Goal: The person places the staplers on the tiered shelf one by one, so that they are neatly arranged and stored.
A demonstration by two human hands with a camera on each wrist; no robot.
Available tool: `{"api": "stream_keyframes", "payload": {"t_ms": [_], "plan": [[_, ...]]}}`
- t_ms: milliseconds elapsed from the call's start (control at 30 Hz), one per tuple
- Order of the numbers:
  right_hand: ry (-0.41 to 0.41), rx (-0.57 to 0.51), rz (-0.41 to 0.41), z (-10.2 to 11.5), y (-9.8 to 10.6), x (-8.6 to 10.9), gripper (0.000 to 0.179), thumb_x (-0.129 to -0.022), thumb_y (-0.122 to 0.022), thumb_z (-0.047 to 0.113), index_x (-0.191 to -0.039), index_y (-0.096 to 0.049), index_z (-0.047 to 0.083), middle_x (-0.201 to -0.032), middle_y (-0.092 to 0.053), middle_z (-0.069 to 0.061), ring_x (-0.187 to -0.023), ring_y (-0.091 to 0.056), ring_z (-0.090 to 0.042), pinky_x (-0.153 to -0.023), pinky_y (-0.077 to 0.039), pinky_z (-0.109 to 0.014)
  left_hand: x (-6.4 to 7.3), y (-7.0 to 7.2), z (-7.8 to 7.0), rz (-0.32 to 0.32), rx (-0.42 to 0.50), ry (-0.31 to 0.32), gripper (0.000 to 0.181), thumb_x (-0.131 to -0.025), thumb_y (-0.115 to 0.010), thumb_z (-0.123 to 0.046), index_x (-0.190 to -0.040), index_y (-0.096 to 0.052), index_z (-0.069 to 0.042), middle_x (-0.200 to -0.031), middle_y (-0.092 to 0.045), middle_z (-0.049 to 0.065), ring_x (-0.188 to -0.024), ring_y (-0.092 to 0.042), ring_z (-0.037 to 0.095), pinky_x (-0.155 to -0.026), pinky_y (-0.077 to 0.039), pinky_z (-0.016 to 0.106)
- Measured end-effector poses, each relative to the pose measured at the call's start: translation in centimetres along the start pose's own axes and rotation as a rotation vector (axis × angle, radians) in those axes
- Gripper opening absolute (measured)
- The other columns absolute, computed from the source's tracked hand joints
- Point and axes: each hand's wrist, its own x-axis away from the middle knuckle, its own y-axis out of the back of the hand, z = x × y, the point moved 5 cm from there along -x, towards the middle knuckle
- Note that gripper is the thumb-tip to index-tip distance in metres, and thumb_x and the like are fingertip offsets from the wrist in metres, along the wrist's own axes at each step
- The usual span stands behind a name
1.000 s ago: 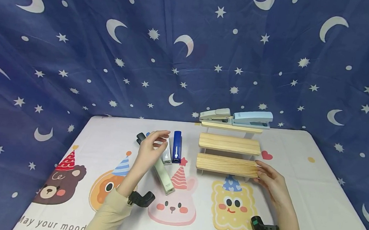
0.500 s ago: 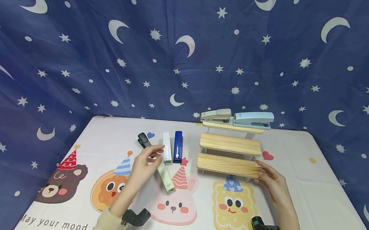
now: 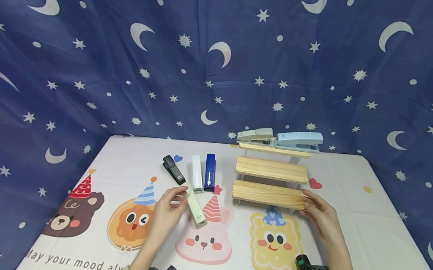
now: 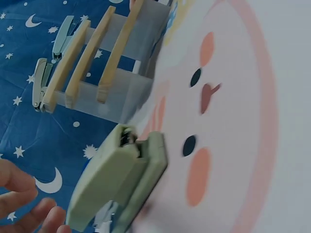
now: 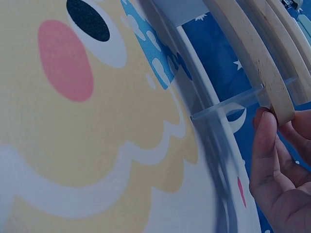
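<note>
A pale green stapler (image 3: 196, 207) lies at a slant on the tablecloth. My left hand (image 3: 170, 207) hovers by its far end, fingers loosely bent; in the left wrist view the fingertips (image 4: 53, 218) come close to the stapler (image 4: 116, 174) without gripping it. On the right, my right hand (image 3: 321, 213) pinches the right end of the lowest board of a three-tier wooden display stand (image 3: 267, 193); the right wrist view has thumb and fingers on either side of the board (image 5: 279, 99). A grey-beige stapler (image 3: 255, 134) and a light blue stapler (image 3: 299, 140) sit on the top tier.
Beyond the green stapler lie a black stapler (image 3: 174, 170), a white stapler (image 3: 197, 173) and a dark blue stapler (image 3: 210, 172). A cartoon-printed cloth (image 3: 88, 260) covers the table. Behind it hangs a blue curtain (image 3: 168, 63) with moons and stars.
My left hand has moved down toward me, from over the black and white staplers to beside the green one. The right hand has stayed at the stand's lowest board.
</note>
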Motion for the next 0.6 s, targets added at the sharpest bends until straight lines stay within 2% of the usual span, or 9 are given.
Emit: {"api": "stream_keyframes", "payload": {"t_ms": [167,333,467,600], "plan": [[-0.002,-0.006,0.0,0.0,0.0,0.0,0.051,-0.096,-0.051,0.007,-0.14,-0.035,-0.012,-0.096,-0.061,0.022,-0.087,-0.06,0.006,-0.073,-0.054,-0.015,0.8,-0.5,0.5,-0.057,-0.02,0.044,0.038,-0.082,-0.064,0.003,-0.119,-0.065,-0.008,-0.11,-0.065,0.013,-0.095,-0.065,0.025,-0.08,-0.055,0.033],[0.002,-0.006,0.0,0.0,0.0,0.0,0.05,-0.096,-0.051,0.007,-0.14,-0.035,-0.012,-0.096,-0.061,0.022,-0.087,-0.06,0.006,-0.073,-0.054,-0.015,1.5,-1.4,0.7,-0.093,0.022,0.095,0.049,-0.08,-0.065,0.003,-0.128,-0.058,-0.006,-0.118,-0.058,0.016,-0.097,-0.062,0.027,-0.081,-0.056,0.035],[0.007,-0.017,0.004,0.0,0.0,0.1,0.05,-0.096,-0.051,0.007,-0.14,-0.035,-0.013,-0.096,-0.061,0.021,-0.087,-0.06,0.005,-0.073,-0.054,-0.015,1.9,-2.3,0.7,-0.121,0.049,0.131,0.061,-0.077,-0.067,0.002,-0.136,-0.05,-0.006,-0.122,-0.051,0.018,-0.093,-0.059,0.026,-0.077,-0.055,0.027],[0.008,-0.003,0.001,0.1,0.0,0.0,0.05,-0.096,-0.051,0.007,-0.14,-0.036,-0.012,-0.097,-0.06,0.022,-0.087,-0.059,0.006,-0.073,-0.054,-0.015,2.2,-3.3,0.8,-0.122,0.083,0.179,0.07,-0.077,-0.069,0.0,-0.141,-0.042,-0.007,-0.12,-0.046,0.017,-0.087,-0.056,0.022,-0.071,-0.05,0.018]]}}
